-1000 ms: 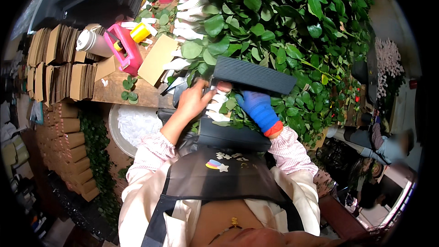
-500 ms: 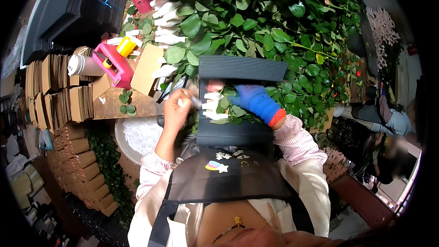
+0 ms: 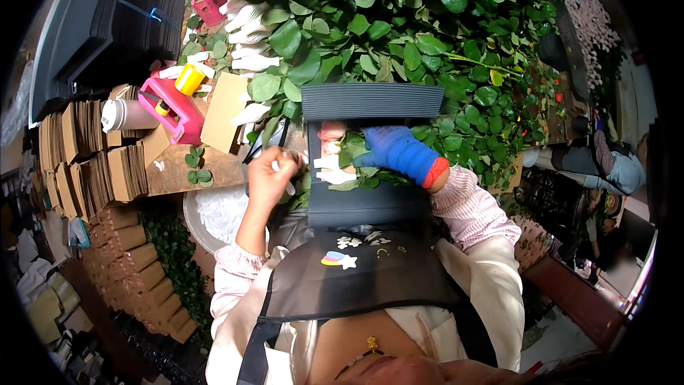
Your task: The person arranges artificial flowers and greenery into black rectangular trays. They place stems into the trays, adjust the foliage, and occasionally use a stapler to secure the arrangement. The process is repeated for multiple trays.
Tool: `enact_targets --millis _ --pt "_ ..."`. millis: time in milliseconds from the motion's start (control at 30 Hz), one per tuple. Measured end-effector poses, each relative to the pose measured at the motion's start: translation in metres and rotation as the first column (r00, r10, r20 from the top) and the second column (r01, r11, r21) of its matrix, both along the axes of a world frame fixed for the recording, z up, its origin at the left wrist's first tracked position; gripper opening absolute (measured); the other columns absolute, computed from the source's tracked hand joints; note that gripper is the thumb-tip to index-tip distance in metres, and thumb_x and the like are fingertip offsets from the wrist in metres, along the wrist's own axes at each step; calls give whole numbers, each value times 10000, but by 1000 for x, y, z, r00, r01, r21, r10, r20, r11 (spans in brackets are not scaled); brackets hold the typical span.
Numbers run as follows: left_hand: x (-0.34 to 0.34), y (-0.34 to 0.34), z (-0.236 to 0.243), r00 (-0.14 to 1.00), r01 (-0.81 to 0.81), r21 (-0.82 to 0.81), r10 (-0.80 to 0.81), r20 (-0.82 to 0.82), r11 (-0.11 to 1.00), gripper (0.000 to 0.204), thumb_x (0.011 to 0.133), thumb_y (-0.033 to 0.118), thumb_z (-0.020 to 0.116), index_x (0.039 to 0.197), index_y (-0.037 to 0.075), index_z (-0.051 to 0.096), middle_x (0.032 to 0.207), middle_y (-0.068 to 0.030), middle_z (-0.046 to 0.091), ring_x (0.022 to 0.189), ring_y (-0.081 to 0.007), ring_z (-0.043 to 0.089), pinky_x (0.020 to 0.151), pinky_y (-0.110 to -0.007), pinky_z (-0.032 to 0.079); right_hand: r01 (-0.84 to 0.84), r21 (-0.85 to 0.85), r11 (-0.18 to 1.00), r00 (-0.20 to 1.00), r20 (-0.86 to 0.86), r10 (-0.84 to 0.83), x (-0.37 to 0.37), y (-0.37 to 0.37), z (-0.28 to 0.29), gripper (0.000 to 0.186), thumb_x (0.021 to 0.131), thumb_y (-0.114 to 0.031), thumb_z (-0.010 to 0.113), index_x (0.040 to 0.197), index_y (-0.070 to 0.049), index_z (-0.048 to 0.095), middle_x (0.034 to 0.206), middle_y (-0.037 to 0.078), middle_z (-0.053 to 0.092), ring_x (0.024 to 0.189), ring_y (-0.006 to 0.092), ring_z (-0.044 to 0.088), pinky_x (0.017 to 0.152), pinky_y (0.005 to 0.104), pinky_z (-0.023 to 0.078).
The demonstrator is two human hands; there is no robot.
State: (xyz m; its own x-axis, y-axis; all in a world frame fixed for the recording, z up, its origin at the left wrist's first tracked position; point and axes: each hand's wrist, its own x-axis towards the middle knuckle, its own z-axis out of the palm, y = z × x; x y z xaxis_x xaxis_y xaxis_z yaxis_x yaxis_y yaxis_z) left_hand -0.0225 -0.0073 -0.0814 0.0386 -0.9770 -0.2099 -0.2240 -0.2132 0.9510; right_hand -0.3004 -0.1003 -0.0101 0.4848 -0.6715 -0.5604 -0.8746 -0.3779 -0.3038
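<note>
Leafy stems (image 3: 399, 43) lay beyond black sheet (image 3: 363, 205)

Blue-gloved right hand (image 3: 395, 153) touched leaves (image 3: 352, 151) on sheet, grip unclear. Bare left hand (image 3: 269, 178) was closed, left of sheet. Pink rose head (image 3: 331, 130) lay at sheet's left end. White piece (image 3: 290, 189): pinched in left hand.

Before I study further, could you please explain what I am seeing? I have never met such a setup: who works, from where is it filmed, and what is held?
No machine works here: a person's two hands are seen from above by a wide fisheye camera worn on the head, so straight edges look bent. The bare left hand holds a small white piece. The right hand, in a blue glove, rests at some leaves; its grip is hidden. Between them, a pink flower head lies by a black ribbed sheet. Beyond is a leafy green heap; leftward, a yellow cup and wooden table.
</note>
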Motion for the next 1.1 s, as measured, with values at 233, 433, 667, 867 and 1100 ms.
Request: enact_targets --millis 233,433,667,867,1100 --pt "-34 -5 16 917 291 202 -333 221 935 279 945 326 706 949 48 698 773 -157 672 719 -271 658 694 -386 509 -20 -399 917 998 -58 -4 13 18 -45 397 877 -283 640 1213 -73 649 1202 181 689 1093 350 673 954 459 523" --pt "25 -2 29 993 90 -109 -81 83 990 144 898 145 664 813 30 648 826 -91 715 831 -174 688 789 -321 523 -73 -56 996 991 -116 66 3 5 -20 722 788 -504 758 1328 -72 550 1104 175 712 1018 344 690 848 450 545" --pt "-20 -5 37 852 382 188 -424 308 905 458 824 409 799 1124 100 643 901 -207 715 892 -411 696 778 -462 533 -199 8 980 980 3 199 17 24 24 344 909 -421 634 1112 -144 634 942 122 732 873 310 714 759 457 539" --pt "-22 -16 29 782 516 242 -567 258 822 330 893 359 750 962 41 701 871 -208 704 864 -413 681 774 -463 526 -436 3 900 898 -73 435 20 31 -31 226 902 -302 611 1022 -116 655 887 133 732 830 329 729 713 455 563" --pt "-31 8 17 958 282 240 -288 -10 929 145 915 160 677 871 23 671 685 -74 633 656 -160 589 639 -341 467 -432 -113 895 902 -67 427 24 39 -46 162 929 -176 536 967 -68 651 864 146 732 785 315 737 649 452 564"
